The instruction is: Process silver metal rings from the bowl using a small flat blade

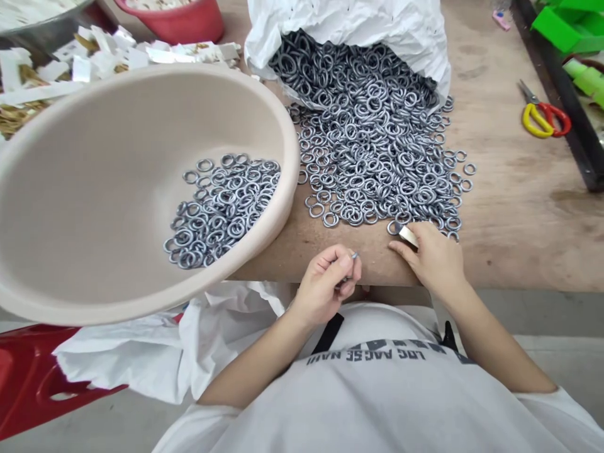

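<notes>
Close to the table edge, my left hand (pixel 330 280) is closed. A bit of a blue-grey metal ring (pixel 354 255) peeks out between thumb and fingers; how many rings it holds is hidden. My right hand (pixel 436 258) pinches a small flat tool (pixel 408 236) with a pale body and a dark tip. That tip is at a ring on the front fringe of a large pile of grey metal rings (pixel 377 151). The pile spills from the mouth of a white sack (pixel 349 19). To the left, a big beige basin (pixel 108 145) holds more rings (pixel 226 211).
Scissors (pixel 542 119) with red and yellow handles lie on the wooden table (pixel 519 233) at right. Beyond a dark rail (pixel 557 94) are green bins (pixel 569 28). A red bowl (pixel 179 22) and white pieces (pixel 94 60) stand behind the basin. A red stool (pixel 33 371) is below left.
</notes>
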Tool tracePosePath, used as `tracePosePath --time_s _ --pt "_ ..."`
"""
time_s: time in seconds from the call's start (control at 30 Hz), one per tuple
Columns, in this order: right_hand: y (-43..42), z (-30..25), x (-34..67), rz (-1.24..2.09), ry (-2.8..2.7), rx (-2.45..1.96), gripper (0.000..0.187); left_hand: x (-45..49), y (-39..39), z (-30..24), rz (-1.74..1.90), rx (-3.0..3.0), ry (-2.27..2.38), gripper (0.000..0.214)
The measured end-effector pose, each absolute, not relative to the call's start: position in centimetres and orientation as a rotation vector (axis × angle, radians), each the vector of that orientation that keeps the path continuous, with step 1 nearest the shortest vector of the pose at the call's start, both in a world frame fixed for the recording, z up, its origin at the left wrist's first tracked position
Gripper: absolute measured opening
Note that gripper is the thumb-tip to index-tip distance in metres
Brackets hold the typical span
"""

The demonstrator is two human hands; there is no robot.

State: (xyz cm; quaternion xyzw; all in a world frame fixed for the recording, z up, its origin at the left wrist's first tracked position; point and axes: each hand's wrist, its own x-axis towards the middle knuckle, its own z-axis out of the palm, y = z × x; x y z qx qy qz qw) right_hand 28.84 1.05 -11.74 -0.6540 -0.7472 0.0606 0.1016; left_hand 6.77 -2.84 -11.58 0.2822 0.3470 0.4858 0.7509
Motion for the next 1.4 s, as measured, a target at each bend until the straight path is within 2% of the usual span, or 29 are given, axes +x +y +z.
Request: tracePosePath --time_s 0.13,0.23,0.33,0.47,0.57,0.67,0.83,1.03,1.2,1.33,1.4 --pt "1.1 -11.9 29.2 0.261 -2.183 -1.872 0.025 6.9 -2.2 -11.2 1.013 0.406 0.815 0.039" --pt "0.9 -11.3 29.1 0.607 -1.977 -1.608 0.02 6.9 -1.8 -11.0 1.002 0.34 0.798 0.031" --pt "0.7 -10.7 28.6 1.01 -1.795 -1.342 0.023 7.0 -1.5 -11.1 1.003 0.34 0.762 0.024" --pt "0.4 -10.6 27.7 1.426 -1.521 -1.227 0.027 7.1 -1.3 -11.3 1.02 0.417 0.724 0.019" --pt "0.3 -10.9 27.2 1.619 -1.305 -1.189 0.026 7.1 -1.2 -11.4 1.022 0.539 0.733 0.015" --pt "0.0 -10.8 26.3 1.656 -1.209 -1.167 0.027 7.2 -1.4 -11.5 0.975 0.627 0.737 0.013" --pt "-0.6 -10.3 24.3 1.702 -1.16 -1.06 0.026 7.9 -1.4 -11.4 0.961 0.615 0.772 0.024" --pt "0.1 -9.9 24.1 1.583 -1.133 -1.069 0.021 7.9 -1.2 -11.1 0.964 0.596 0.815 0.014" --pt "0.1 -9.4 23.9 1.519 -1.208 -1.086 0.024 8.4 -1.5 -11.3 0.896 0.711 0.879 0.035" --pt "-0.3 -9.8 24.0 1.457 -1.35 -1.066 0.026 8.9 -1.9 -11.3 0.909 0.628 0.875 0.036" --pt "-0.2 -10.1 24.1 1.354 -1.417 -1.085 0.02 9.1 -2.0 -11.2 0.896 0.593 0.866 0.036"
